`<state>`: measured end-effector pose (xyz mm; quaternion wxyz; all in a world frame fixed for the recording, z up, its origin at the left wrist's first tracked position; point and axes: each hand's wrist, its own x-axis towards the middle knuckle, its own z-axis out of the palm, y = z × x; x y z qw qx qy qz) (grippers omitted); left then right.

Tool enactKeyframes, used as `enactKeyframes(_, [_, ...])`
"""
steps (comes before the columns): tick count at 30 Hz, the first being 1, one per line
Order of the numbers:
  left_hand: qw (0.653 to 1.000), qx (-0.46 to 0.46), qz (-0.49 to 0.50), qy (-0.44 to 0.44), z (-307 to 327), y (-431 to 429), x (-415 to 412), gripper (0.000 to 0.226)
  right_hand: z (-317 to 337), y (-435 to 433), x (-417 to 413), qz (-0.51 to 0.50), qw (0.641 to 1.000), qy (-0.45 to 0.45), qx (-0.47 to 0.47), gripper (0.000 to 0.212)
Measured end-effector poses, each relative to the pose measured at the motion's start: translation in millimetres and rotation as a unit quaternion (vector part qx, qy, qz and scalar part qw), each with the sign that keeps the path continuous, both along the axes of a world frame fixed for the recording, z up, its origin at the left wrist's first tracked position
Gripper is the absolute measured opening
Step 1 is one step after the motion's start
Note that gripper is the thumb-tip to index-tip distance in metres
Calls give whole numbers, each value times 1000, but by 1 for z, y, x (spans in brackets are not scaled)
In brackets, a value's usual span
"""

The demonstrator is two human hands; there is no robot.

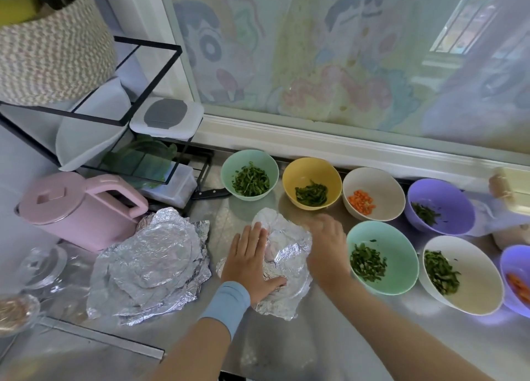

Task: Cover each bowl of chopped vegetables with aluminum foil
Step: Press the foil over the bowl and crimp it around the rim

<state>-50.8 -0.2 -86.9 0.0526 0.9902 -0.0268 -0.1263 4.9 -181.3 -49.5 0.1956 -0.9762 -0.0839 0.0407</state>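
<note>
Left hand [252,261] flat on foil [289,248], gripping nothing; right hand [327,246] grip too blurred to tell; foil's light and tears easily, so crimp by its edges.

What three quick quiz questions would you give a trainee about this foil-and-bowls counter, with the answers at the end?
1. True or false: the left hand lies flat on top of the foil-covered bowl.
2. Multiple choice: what is in the white bowl just right of the yellow bowl? A) chopped carrot B) chopped greens C) nothing
3. Fill in the blank: the spare foil sheets lie in front of the pink ____.

Key: 1 true; 2 A; 3 kettle.
</note>
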Motion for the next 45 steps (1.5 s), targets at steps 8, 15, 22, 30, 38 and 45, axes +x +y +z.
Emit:
enactKeyframes(8, [998,-54,-13,-30,-3,4,6,100,-37,32,-25,21,992,116,43,58])
enactKeyframes(15, [973,-207,50,-93,-6,12,21,61,-44,29,-21,-50,955,145,255,47])
enactKeyframes(22, [866,-432,250,-19,0,15,19,35,-48,18,-20,-48,942,166,286,40])
enactKeyframes(30, [880,-379,283,55,9,14,10,44,-29,27,-56,-23,999,39,-12,65])
enactKeyframes(38, [988,-140,51,-36,21,14,22,85,-32,15,-65,-145,977,141,69,45])
enactKeyframes(45, [976,-204,-56,55,4,14,33,60,-37,5,-58,-232,948,164,145,32])
